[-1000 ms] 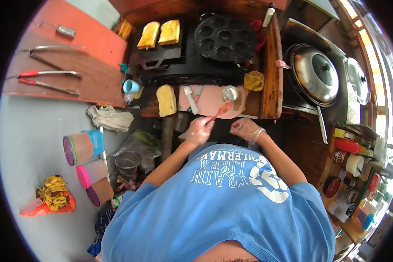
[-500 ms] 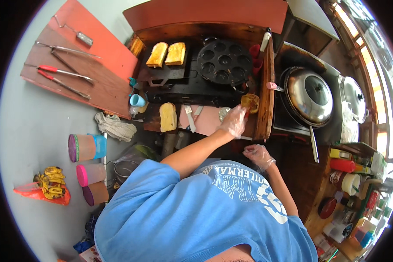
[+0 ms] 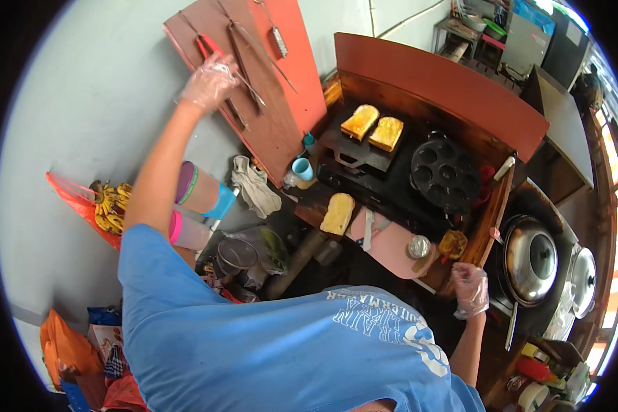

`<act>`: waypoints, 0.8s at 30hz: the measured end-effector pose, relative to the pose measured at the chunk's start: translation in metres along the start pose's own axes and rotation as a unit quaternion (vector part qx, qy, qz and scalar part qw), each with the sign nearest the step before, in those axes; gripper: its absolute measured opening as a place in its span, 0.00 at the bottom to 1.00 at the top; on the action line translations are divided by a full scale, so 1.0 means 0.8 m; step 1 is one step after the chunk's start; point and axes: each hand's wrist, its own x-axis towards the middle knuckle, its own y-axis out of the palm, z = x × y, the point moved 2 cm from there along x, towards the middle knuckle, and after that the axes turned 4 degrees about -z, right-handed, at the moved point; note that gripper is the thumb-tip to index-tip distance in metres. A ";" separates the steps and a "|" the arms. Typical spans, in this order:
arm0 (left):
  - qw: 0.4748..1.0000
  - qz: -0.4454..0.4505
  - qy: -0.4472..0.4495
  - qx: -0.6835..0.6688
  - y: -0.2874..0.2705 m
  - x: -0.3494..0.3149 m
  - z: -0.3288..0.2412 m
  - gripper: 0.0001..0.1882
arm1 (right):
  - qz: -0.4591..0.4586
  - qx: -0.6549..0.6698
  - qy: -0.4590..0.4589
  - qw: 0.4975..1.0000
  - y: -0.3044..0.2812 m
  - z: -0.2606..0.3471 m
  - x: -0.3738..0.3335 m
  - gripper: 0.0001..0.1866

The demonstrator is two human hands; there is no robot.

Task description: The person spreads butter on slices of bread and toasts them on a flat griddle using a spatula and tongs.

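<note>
Partly hidden red-handled tongs (image 3: 213, 46), left hand (image 3: 211, 82) across, right hand (image 3: 470, 290) curled, grips unclear

Two hands in clear plastic gloves: left hand (image 3: 211, 82) upper left, right hand (image 3: 470, 288) lower right. Two pairs of long metal tongs (image 3: 262, 56) and one small silver grater (image 3: 279, 42), upper left. Three bread slices: two browned slices (image 3: 386, 133) above centre, one pale slice (image 3: 338, 213) at centre. One light blue plastic cup (image 3: 302, 169), centre. Two silver domed lids (image 3: 531, 259), right.
</note>
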 end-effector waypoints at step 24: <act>0.999 0.016 -0.023 -0.026 -0.044 0.036 -0.048 0.07 | -0.232 -0.250 0.012 0.940 0.047 -0.035 0.033 0.05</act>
